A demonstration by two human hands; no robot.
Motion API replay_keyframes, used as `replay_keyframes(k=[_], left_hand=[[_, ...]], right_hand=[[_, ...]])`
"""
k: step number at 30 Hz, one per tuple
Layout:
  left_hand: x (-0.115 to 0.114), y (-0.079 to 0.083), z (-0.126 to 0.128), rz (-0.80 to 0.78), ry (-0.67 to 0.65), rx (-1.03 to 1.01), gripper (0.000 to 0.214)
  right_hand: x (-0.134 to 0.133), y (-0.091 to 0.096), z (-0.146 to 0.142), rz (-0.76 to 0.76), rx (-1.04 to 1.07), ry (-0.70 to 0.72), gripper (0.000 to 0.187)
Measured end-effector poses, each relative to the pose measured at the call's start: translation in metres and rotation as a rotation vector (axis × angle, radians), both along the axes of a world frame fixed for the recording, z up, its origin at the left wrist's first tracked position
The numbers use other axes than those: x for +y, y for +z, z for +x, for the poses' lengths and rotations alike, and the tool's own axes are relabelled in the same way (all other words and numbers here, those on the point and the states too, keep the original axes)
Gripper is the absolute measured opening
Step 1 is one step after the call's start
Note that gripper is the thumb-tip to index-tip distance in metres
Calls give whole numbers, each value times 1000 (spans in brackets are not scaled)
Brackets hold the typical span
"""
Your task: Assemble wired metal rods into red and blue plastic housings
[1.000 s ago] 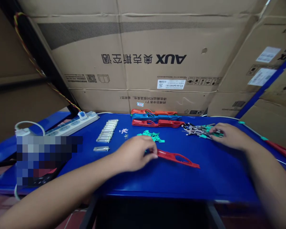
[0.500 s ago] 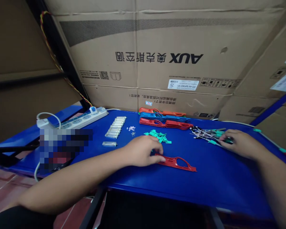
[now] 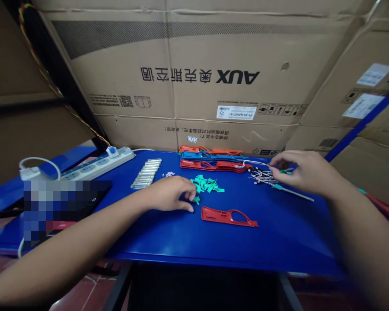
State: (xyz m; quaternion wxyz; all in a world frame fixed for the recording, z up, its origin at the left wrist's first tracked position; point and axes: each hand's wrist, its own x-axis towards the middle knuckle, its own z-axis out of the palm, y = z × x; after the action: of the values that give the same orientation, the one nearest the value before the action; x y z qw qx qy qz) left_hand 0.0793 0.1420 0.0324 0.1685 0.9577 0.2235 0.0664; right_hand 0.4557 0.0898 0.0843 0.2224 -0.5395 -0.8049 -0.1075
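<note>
My left hand [image 3: 172,193] is above the blue table, thumb and fingers apart. Close to its fingertips is a small green piece [image 3: 196,200], at the edge of a pile of green plastic pieces [image 3: 208,184]. Just right of that hand, a red plastic shell with an oval opening [image 3: 218,215] lies flat on its own. My right hand [image 3: 306,170] pinches a thin white wire [image 3: 254,162], raised over the tangled bundle of wires [image 3: 262,176]. A thin rod with a green part [image 3: 294,193] sticks out under this hand.
Stacked red shells [image 3: 197,165], blue shells [image 3: 194,156] and orange shells [image 3: 227,152] line the back, against a large cardboard panel [image 3: 194,47]. Metallic tubes [image 3: 147,173] lie in a row at left. Beyond them is a white power strip [image 3: 100,166] with cables.
My left hand has let go of the red shell and moved left toward the green pieces. My right hand has lifted a white wire from the bundle. The view has shifted slightly right.
</note>
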Motion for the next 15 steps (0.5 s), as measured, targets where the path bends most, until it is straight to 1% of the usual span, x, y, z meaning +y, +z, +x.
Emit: replay_keyframes(k=[2,4,7,9,11,12,14,15], left_hand=[[3,-7,2,10,12,8,16],[5,-13,5,59,70,-4,12],[2,-18,11,145,206,-50,8],[-7,-17,17,175,223,-101,8],[-19,-15,24,157,136,-171,17],[-25,-15,27,134,86,-186,25],[-34,-15,32,91,62,-156,47],[-36,-16,34,81,81,-128,51]], right_hand=[[4,2,-13,-63,36,133,18],[8,-4,-20,-138,103,229,17],[9,-19,-22,-263,167,299,12],[7,-27,-22,-344,159,326,10],[3,-30,-25,-415,139,350,8],[2,-31,-27,-444,134,363,8],[-1,-32,-33,-485,144,393,7],[-2,-32,-35,-497,153,411,7]])
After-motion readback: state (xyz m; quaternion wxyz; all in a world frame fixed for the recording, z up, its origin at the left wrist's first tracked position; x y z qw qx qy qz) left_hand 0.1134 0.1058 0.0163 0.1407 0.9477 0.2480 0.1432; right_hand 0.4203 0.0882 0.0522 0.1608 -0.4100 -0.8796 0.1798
